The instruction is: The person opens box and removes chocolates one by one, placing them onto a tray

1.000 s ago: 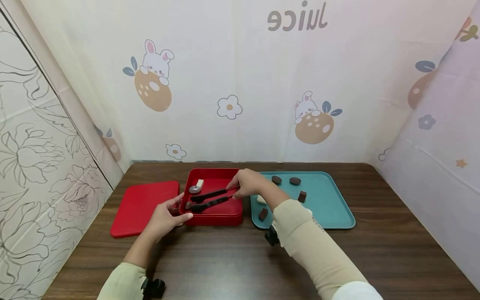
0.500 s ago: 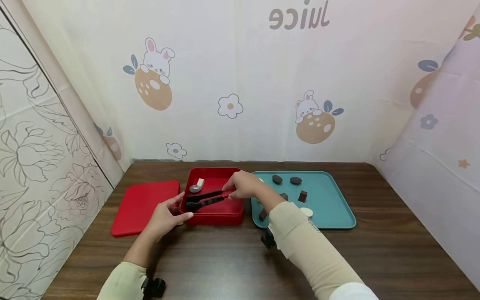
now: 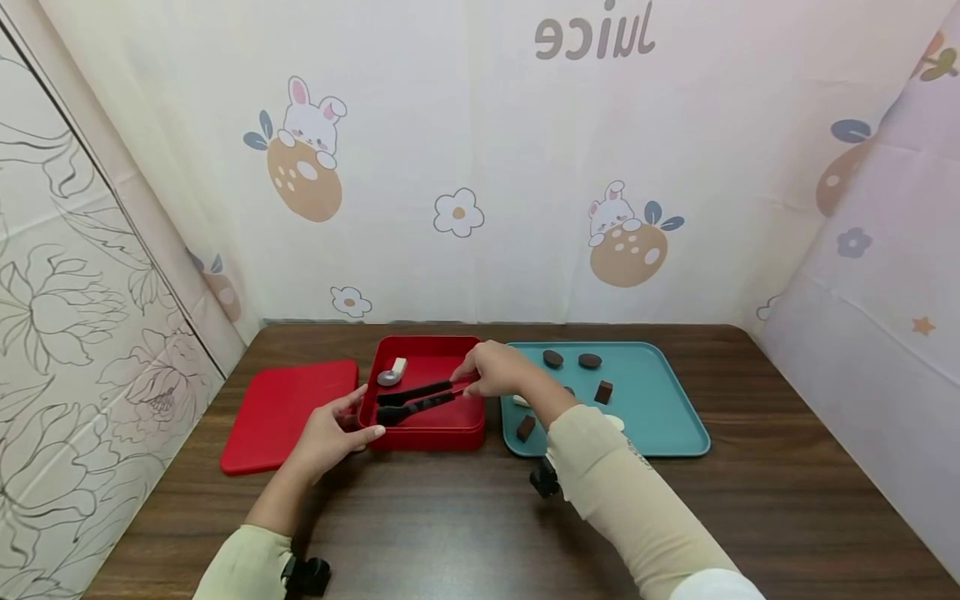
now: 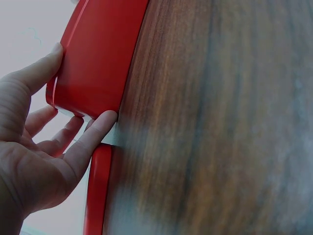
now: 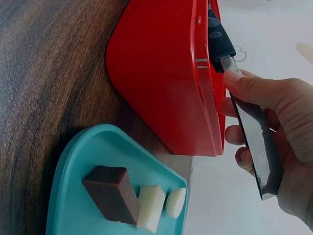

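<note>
My right hand [image 3: 497, 369] holds a pair of tongs with black tips [image 3: 416, 391] over the red box [image 3: 427, 440]. Its thumb and fingers grip the metal handle [image 5: 254, 142], seen in the right wrist view. The tong tips point left and stand slightly apart, low in the box's front left; whether they pinch anything cannot be made out. My left hand [image 3: 330, 433] holds the box's front left corner, thumb at the front wall and fingers along the left side. Inside the box lie a small white block [image 3: 400, 366] and a shiny greyish oval piece [image 3: 388, 378].
A teal tray [image 3: 660, 417] stands right of the box, with dark ovals [image 3: 590, 361], brown blocks [image 3: 603, 392] and white pieces [image 5: 151, 205], partly behind my right arm. Left of the box a red lid [image 3: 288, 417] lies flat on the wooden table [image 3: 420, 533].
My right hand and the tongs shifted slightly left, then back a little to the right, the tips staying inside the box. The left hand keeps its place on the corner.
</note>
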A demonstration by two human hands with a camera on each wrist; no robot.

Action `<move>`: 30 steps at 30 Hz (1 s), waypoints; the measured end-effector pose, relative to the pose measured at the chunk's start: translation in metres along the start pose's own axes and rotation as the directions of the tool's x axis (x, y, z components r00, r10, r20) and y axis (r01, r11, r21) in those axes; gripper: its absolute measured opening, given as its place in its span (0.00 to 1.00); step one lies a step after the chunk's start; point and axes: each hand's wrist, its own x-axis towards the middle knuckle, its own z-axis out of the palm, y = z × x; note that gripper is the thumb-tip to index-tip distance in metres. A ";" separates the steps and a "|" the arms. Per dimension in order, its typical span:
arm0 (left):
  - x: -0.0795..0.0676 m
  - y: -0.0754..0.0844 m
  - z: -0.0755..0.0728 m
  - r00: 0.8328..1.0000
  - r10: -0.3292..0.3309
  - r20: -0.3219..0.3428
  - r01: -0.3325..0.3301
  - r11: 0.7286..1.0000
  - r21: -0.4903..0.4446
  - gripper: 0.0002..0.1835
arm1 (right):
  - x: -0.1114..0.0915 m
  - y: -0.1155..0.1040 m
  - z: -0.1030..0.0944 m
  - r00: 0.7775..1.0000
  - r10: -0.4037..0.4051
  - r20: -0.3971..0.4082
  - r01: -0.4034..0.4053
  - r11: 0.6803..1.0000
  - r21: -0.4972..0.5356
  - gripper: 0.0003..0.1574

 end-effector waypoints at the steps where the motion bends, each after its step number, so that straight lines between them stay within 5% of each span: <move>1: 0.000 0.000 0.000 1.000 0.000 0.000 0.000 1.000 -0.001 0.46 | -0.001 0.000 0.000 1.000 -0.001 -0.001 0.001 1.000 0.002 0.17; 30: 0.000 0.000 -0.001 1.000 -0.001 0.004 0.001 1.000 0.000 0.48 | -0.012 0.010 -0.013 1.000 -0.013 0.009 0.012 0.997 0.082 0.18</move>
